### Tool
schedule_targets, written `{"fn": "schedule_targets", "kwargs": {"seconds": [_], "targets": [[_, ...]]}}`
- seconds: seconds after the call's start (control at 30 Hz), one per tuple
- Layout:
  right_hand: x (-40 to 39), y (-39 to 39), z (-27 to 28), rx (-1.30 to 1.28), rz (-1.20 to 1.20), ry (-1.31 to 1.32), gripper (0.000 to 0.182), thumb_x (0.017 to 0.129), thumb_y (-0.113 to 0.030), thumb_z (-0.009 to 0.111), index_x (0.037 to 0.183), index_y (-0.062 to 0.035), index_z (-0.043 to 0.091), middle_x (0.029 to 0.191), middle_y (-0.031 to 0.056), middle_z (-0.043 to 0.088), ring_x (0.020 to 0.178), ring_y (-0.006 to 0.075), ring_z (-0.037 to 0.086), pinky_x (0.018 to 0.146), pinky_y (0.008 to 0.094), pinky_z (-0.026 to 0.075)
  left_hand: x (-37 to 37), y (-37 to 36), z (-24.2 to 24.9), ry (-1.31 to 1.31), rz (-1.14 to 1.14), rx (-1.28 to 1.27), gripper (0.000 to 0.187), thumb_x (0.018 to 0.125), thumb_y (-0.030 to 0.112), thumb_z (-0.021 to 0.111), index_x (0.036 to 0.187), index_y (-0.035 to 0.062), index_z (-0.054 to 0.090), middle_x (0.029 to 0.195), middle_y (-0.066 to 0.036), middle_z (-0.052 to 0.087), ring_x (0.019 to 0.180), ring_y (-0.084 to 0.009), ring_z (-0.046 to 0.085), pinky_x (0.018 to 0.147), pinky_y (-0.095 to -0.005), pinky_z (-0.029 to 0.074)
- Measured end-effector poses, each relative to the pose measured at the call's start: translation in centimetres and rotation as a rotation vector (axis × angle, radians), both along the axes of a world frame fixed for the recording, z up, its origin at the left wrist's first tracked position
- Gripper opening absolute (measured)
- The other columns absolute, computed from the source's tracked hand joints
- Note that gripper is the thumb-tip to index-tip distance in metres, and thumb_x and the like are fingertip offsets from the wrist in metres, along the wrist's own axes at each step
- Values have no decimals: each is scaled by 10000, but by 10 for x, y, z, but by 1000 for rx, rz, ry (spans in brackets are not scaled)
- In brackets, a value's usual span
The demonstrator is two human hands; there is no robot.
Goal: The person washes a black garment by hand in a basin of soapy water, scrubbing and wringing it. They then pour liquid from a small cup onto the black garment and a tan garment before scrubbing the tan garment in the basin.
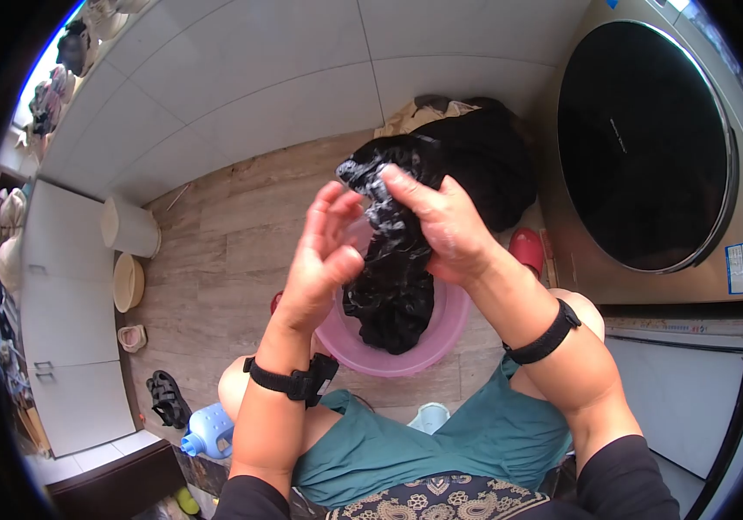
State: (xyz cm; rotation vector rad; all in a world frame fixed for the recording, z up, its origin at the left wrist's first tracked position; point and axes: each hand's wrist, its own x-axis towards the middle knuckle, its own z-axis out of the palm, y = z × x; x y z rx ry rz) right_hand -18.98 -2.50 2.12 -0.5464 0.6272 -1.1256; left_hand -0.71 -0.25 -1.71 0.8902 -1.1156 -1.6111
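Observation:
A wet black garment, streaked with white suds near its top, hangs down into a pink basin. My right hand grips the upper part of the cloth, with the thumb lying over the sudsy area. Just to the left is my left hand, its fingers apart and slightly curled, with nothing visible in it. Whether its fingertips touch the cloth is hard to tell. The lower end of the garment rests inside the basin, between my knees.
A pile of dark clothes lies behind the basin against the wall. A washing machine stands at the right. On the left are a white bin, a beige bowl, black sandals and a blue bottle.

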Motion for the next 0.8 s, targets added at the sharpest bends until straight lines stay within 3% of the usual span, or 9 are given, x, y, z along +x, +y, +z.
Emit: {"fn": "schedule_targets", "kwargs": {"seconds": [0.1, 0.2, 0.3, 0.4, 0.47, 0.57, 0.67, 0.73, 0.8], "targets": [[-15, -5, 4, -16, 38, -128, 351, 1019, -365, 560, 974, -31, 661, 814, 47, 677, 668, 142, 663, 602, 275, 560, -14, 2, -9, -168, -262, -25, 1218, 601, 89, 899, 1567, 94, 156, 1473, -137, 387, 1371, -264, 383, 1158, -392, 273], [-26, -13, 8, -101, 99, -247, 467, 1041, -466, 456, 953, -39, 626, 729, 39, 582, 620, 139, 574, 567, 274, 472, -23, 8, -10, -427, -532, 58, 956, 684, 22, 837, 1500, 76, 341, 1362, -84, 509, 1271, -203, 485, 1083, -342, 380], [-37, -25, 6, -46, -40, -318, 476, 1039, -482, 447, 917, -52, 612, 721, 42, 567, 614, 141, 569, 558, 268, 451, -23, 13, -28, -544, -537, 139, 693, 786, -23, 741, 1417, 55, 465, 1207, -45, 611, 1160, -167, 559, 1023, -318, 434], [-51, -36, -5, -54, -145, -319, 370, 1004, -455, 539, 890, -110, 606, 688, 4, 575, 579, 130, 568, 553, 273, 478, -18, 12, -41, -243, -169, 263, 537, 866, -80, 618, 1377, 41, 509, 1117, -24, 654, 1076, -145, 600, 966, -308, 472], [-42, -33, -9, 115, -326, -228, 279, 973, -399, 612, 899, -130, 613, 678, -13, 587, 566, 120, 571, 550, 277, 493, -12, 8, -42, -147, -35, 332, 417, 964, 27, 521, 1380, 50, 509, 1177, -38, 652, 1074, -157, 619, 959, -308, 485], [-16, -14, -22, 141, -328, 141, 382, 916, -365, 701, 1053, -9, 683, 891, 42, 696, 761, 122, 621, 705, 288, 504, -22, 10, -40, 203, 169, 398, 384, 1042, 218, 448, 1397, 80, 498, 1269, -59, 623, 1123, -195, 613, 1002, -351, 481], [11, 1, -55, -45, -260, 388, 431, 887, -338, 730, 1091, 33, 648, 1009, 107, 703, 922, 162, 644, 851, 321, 510, -28, 12, -38, 345, 201, 395, 397, 1045, 228, 448, 1415, 86, 475, 1312, -74, 602, 1184, -199, 583, 1038, -377, 461], [23, 14, -63, -80, -202, 662, 493, 880, -311, 693, 1203, 48, 594, 1138, 208, 661, 1064, 273, 639, 948, 366, 487, -23, 11, -42, 424, 205, 389, 369, 1039, 224, 437, 1375, 83, 499, 1298, -97, 606, 1190, -236, 583, 1049, -404, 464], [37, 29, -76, -372, -207, 795, 525, 879, -301, 674, 1279, 21, 564, 1320, 286, 545, 1203, 358, 573, 1032, 404, 441, -16, 9, -49, 482, 243, 324, 348, 1030, 212, 446, 1323, 50, 542, 1259, -112, 631, 1141, -268, 620, 1018, -418, 502]]}}
